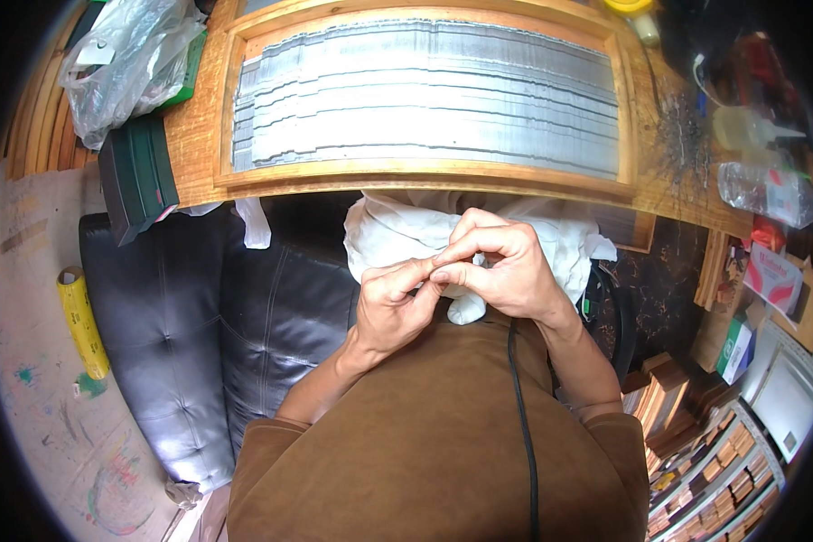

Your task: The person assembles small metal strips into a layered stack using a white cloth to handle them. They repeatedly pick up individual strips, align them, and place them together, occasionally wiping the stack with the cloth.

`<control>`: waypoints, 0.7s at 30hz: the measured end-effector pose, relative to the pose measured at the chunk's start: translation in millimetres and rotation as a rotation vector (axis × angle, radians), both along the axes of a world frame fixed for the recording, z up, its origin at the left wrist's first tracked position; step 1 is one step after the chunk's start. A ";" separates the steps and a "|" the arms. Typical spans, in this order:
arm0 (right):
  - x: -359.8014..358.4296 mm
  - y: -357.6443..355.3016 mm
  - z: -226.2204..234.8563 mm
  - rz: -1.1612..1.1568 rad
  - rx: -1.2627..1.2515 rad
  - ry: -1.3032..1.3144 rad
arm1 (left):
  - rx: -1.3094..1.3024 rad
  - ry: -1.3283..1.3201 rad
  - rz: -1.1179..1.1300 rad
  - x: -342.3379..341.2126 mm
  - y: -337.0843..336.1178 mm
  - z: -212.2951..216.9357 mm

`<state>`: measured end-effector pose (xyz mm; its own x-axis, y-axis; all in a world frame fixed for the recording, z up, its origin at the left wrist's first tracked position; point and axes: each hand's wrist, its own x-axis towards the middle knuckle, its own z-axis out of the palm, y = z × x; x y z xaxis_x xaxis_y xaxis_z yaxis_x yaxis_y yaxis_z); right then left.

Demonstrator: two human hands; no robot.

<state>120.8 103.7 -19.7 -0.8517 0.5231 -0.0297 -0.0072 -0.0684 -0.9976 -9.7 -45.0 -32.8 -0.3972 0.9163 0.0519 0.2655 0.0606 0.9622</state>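
In front of my body, my left hand [396,303] and my right hand [506,265] meet with the fingertips pressed together. Both are closed in a pinch. Whatever lies between the fingertips is hidden or too small to make out. A white cloth [384,237] is bunched below and behind the hands, under the table's front edge. One small fold of it [466,309] shows beneath my right hand. Beyond the hands, a wood-framed panel [425,180] lies on the wooden table, filled with silvery grey strips in stacked rows.
A clear plastic bag [131,68] and a dark green box [135,176] sit at the table's left. Bottles [768,192] stand at the right edge. A black tufted seat [167,339] is on my left, near a yellow roll [82,323]. Wood pieces [664,402] are stacked lower right.
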 end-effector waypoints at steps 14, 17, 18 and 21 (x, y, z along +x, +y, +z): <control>-3.3 2.1 -2.4 0.052 -0.062 -0.010 | 0.024 -0.037 0.047 4.3 0.2 1.4; -4.6 1.3 0.9 0.044 -0.027 -0.017 | 0.032 -0.034 0.055 3.1 0.6 2.2; -5.1 -0.2 1.0 0.033 -0.017 -0.013 | 0.046 -0.032 0.060 2.6 0.7 1.1; -5.1 -4.1 1.1 0.007 0.016 0.002 | 0.052 -0.026 0.048 0.1 -0.3 0.8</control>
<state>115.7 99.5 -18.6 -0.8556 0.5173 -0.0200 -0.0082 -0.0523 -0.9986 -9.5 -45.3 -32.0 -0.4421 0.8926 0.0882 0.2381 0.0220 0.9710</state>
